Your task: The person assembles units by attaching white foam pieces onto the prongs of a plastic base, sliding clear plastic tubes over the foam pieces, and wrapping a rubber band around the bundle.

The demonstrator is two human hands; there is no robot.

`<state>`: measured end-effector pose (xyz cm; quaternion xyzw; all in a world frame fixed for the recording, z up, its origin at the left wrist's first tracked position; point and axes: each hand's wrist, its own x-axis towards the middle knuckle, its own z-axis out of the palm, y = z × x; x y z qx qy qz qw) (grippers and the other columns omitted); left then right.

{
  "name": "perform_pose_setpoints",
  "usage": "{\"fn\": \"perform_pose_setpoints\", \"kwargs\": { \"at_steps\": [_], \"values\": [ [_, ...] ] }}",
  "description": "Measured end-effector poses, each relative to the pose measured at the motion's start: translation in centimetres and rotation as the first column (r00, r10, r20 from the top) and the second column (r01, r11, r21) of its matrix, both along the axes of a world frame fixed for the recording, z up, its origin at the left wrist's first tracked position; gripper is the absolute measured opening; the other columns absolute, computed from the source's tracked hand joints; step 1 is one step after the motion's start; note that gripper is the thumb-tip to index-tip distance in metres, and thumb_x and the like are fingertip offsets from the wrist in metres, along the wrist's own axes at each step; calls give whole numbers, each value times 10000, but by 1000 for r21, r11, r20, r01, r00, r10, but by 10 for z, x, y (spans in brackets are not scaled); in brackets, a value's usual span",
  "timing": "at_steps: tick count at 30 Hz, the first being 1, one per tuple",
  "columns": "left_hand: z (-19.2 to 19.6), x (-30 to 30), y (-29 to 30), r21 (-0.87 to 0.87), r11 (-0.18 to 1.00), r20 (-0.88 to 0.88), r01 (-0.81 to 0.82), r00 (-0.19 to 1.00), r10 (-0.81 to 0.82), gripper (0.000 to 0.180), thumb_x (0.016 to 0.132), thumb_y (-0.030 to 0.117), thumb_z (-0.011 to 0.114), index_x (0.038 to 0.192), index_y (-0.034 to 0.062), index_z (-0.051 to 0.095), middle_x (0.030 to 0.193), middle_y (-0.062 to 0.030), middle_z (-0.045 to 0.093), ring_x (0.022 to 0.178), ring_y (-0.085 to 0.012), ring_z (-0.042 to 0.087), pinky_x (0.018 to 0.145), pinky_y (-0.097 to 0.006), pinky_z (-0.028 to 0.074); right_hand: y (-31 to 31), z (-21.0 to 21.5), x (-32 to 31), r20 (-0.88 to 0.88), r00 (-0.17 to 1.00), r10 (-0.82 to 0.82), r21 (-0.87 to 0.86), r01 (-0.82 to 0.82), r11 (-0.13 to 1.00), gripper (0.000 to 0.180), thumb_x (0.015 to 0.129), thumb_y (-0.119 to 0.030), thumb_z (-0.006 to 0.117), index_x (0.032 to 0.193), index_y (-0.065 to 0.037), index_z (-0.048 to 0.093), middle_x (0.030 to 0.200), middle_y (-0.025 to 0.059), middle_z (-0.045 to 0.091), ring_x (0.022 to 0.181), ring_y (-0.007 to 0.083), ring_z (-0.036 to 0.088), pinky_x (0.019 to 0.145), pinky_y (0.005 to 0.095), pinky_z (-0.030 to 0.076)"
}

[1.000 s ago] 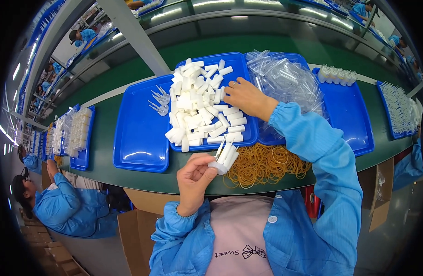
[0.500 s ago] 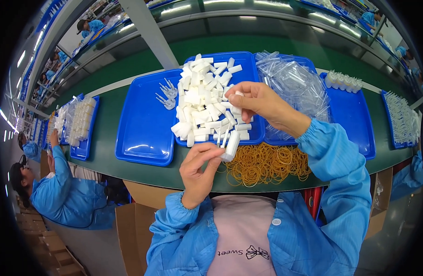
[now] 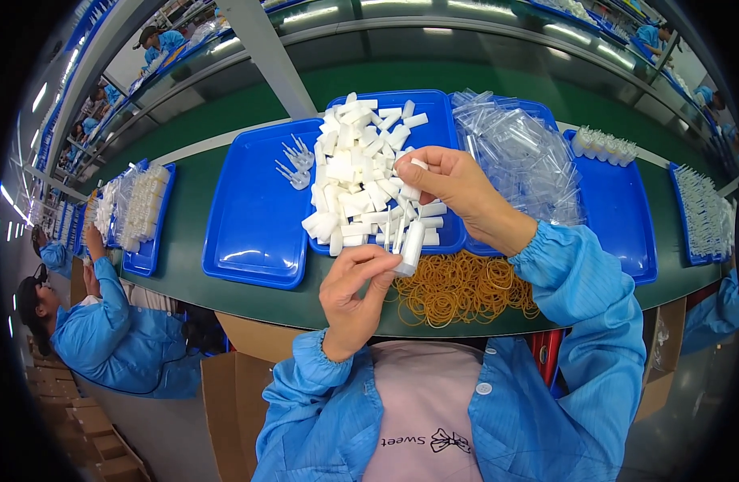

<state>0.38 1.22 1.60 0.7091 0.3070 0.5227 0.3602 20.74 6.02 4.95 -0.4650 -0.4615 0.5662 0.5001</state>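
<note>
we saw our left hand [image 3: 355, 297] low in front of our chest, just over the near edge of the green table [image 3: 192, 225]. its fingers [image 3: 379, 265] were pinched shut on a small bunch of white plastic sticks [image 3: 408, 245], which stood almost upright and a bit tilted. the bunch hung above the spot where the middle blue tray [image 3: 446, 132] meets a loose pile of tan rubber bands [image 3: 458, 289].

our right hand [image 3: 454, 189] was up above the left one, over the same tray. its fingers [image 3: 413, 173] were closed on one little white plastic piece [image 3: 418, 164] at their tips. under that hand lay a big heap of white plastic pieces [image 3: 357, 173], all jumbled, filling most of the middle tray.

to the left sat a nearly bare blue plastic tray [image 3: 253, 217], touching the middle one. it only had a few small clear forked bits [image 3: 295, 161] in its far corner. to the right, a pile of clear plastic bags [image 3: 518, 157] covered another blue tray [image 3: 618, 217]. a short row of small white bottles [image 3: 602, 145] stood at the far side of that tray.

far to the left, another person in a blue coat [image 3: 104, 337] sat at the same table beside a blue tray of white parts [image 3: 140, 209].
</note>
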Motion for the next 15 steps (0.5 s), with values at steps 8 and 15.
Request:
{"fn": "perform_pose_setpoints", "kwargs": {
  "at_steps": [8,15],
  "values": [
    [5,-6,2,88,995,-79,-40,996,47,197,794,-34,694,973,43,721,928,-83,627,815,-173,602,680,-253,480,-4,19,4,24,983,184,-101,-181,978,344,890,-324,657,1123,-71,670,936,13,663,857,96,558,786,254,425],
    [7,-8,5,121,992,-154,38,988,-19,204,779,-50,697,959,40,725,923,-80,621,820,-188,599,678,-269,487,-10,17,14,66,974,215,-72,-210,975,233,875,-255,681,1008,-65,665,927,27,657,951,89,571,837,261,449]
  ]
}}
